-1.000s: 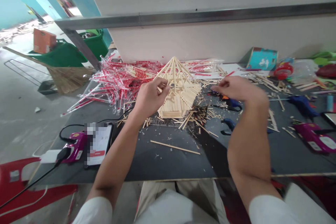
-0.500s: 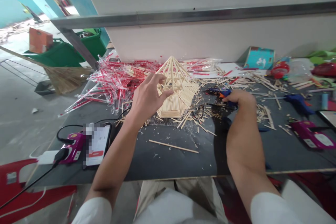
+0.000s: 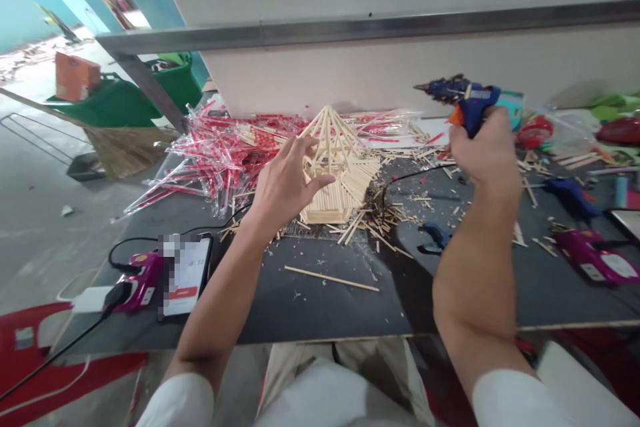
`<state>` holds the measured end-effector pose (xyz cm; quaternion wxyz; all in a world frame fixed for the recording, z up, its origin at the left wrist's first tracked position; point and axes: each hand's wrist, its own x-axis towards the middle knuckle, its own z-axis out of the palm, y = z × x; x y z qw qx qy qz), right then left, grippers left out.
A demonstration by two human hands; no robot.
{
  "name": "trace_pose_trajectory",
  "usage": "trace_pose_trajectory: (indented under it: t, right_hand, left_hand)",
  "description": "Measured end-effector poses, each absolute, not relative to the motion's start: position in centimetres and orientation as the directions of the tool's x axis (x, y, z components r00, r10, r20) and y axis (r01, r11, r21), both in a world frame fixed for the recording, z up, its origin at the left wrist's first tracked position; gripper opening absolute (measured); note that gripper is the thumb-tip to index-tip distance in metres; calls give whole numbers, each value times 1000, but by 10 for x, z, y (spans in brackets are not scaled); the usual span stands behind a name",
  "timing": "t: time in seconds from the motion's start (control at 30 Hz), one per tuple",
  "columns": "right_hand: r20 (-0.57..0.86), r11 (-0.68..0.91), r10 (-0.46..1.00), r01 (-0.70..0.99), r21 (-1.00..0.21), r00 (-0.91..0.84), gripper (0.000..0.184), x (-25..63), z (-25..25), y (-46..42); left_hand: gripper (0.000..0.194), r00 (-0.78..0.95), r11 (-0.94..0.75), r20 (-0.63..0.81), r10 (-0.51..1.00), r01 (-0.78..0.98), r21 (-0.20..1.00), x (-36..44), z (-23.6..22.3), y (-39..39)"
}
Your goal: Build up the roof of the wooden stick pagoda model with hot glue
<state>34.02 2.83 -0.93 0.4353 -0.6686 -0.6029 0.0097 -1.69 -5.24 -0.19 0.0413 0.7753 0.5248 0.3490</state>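
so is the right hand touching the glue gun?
Touching. The head view shows the right hand wrapped around the glue gun grip, lifted above the table.

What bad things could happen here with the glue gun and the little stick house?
The blue glue gun, raised in the right hand, may drip hot glue near the left hand steadying the wooden stick model hut. Its black cord trails over loose sticks and might snag the fragile hut.

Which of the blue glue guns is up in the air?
The blue glue gun gripped in the right hand, nozzle pointing left. The other blue glue gun lies on the table, farther right, with no hand on it.
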Motion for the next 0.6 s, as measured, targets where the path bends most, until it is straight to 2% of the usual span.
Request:
trace_pose_trajectory:
  t: [0.03, 0.1, 0.17, 0.4, 0.6]
  right_hand:
    - [532, 125, 798, 787, -604, 281, 47, 328, -3, 24]
    - [558, 271, 811, 732, -625, 176, 55, 302, 8, 13]
    - [616, 342, 776, 728, -594, 138, 47, 275, 16, 2]
    - [652, 261, 748, 849, -459, 122, 33, 226, 19, -11]
    - [713, 286, 699, 891, -353, 59, 27, 229, 20, -13]
  left_hand:
    - [64, 206, -444, 497, 843, 787, 428, -17, -3, -52]
    - [66, 203, -441, 497, 844, 790, 425, -17, -4, -52]
    - [68, 202, -442, 498, 843, 789, 427, -17, -5, -51]
    - [63, 211, -463, 510, 834, 770, 438, -17, -4, -50]
    - [61, 214, -469, 523, 825, 775, 423, -17, -3, -51]
